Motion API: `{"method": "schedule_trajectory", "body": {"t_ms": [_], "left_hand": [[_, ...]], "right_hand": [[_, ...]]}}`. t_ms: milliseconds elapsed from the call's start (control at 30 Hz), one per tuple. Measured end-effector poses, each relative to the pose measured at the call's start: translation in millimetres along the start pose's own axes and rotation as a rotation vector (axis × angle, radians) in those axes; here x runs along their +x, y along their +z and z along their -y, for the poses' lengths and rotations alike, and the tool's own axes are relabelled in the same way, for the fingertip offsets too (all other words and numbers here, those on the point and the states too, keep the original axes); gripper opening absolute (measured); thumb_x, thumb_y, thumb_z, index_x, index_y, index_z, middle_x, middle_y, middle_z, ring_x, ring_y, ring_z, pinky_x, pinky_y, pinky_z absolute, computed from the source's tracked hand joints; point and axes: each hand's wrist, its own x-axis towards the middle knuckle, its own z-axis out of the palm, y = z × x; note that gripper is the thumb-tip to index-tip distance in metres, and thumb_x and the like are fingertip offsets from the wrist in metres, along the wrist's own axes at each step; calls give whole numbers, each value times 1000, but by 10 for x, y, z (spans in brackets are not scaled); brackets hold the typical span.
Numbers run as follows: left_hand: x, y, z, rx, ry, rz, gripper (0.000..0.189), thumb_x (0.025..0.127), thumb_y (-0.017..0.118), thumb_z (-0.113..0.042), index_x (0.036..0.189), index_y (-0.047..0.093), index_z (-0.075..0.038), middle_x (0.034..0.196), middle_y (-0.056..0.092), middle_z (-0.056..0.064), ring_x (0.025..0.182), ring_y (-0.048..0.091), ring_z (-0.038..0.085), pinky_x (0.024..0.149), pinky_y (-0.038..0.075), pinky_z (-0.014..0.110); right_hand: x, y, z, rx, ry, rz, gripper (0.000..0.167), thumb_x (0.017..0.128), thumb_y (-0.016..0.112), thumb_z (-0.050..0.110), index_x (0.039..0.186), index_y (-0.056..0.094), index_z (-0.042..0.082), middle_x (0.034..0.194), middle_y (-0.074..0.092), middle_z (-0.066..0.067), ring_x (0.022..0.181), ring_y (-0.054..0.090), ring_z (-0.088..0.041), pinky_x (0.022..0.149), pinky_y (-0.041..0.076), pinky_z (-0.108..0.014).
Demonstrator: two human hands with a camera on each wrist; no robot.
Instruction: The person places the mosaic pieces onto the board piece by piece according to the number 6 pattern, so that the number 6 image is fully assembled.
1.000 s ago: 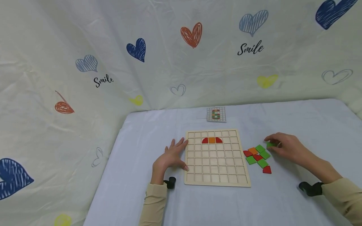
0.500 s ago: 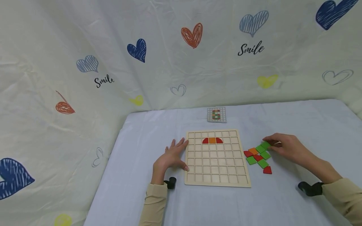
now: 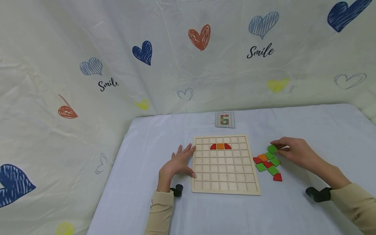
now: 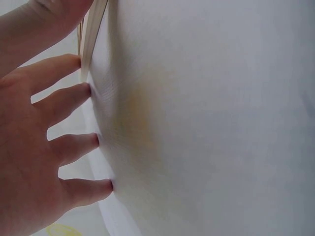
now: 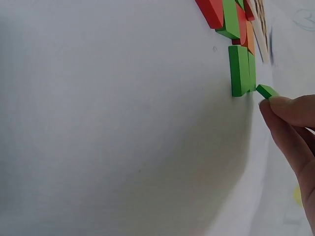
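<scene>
Between thumb and finger my right hand (image 3: 296, 151) pinches a green square tile (image 3: 272, 149), the same green tile (image 5: 266, 91) in the right wrist view, lifted off the cloth. Just below it lies a cluster of green, red and orange tiles (image 3: 273, 170) beside the board's right edge. My left hand (image 3: 177, 164) is spread, thumb and fingertips touching the left edge of the wooden grid board (image 3: 226, 192). In the left wrist view its fingers (image 4: 74, 147) reach down to the cloth by the board's side. A red quarter-round, an orange square (image 3: 220, 146) and another red quarter-round sit in one upper row.
Behind the board lies a small pattern card (image 3: 225, 119) showing a coloured figure on a grid. A white cloth covers the table (image 3: 132, 156). A curtain (image 3: 164, 75) printed with hearts hangs behind it.
The right hand has picked up the green tile from the far end of the cluster and moved slightly left with it. The left hand keeps its place at the board's edge.
</scene>
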Motion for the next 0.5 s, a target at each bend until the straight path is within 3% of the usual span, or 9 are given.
{"method": "schedule_trajectory", "body": {"t_ms": [500], "left_hand": [[5, 6, 12, 10, 18, -1, 116, 69, 97, -19, 164, 29, -15, 173, 16, 7, 160, -2, 42, 124, 5, 70]], "right_hand": [[153, 64, 155, 49, 48, 49, 35, 83, 81, -3, 116, 73, -8, 105, 75, -19, 90, 72, -33, 78, 62, -48]]}}
